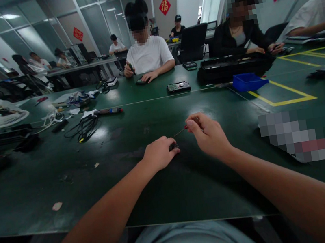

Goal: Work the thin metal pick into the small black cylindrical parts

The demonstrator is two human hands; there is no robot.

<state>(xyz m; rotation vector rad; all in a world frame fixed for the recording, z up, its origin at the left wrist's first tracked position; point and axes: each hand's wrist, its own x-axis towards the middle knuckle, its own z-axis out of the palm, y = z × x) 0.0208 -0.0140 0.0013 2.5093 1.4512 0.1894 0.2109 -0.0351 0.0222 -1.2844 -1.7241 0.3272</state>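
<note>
My right hand (209, 132) is closed around the handle of a screwdriver (180, 132). Its thin shaft slants down and left, and a bit of red shows by the fingers. The tip ends close to my left hand (161, 151), which grips a small dark part (173, 147) low over the green table (174, 197). Fingers cover most of that part, so its kind does not show. Whether the tip touches it I cannot tell.
A circuit-board device (178, 87) lies ahead, with a blue bin (249, 82) and a long black housing (234, 67) to its right. Coiled black cable (85, 127) and a dark pen-like tool (108, 111) lie left. A person in a white shirt (150, 55) sits opposite.
</note>
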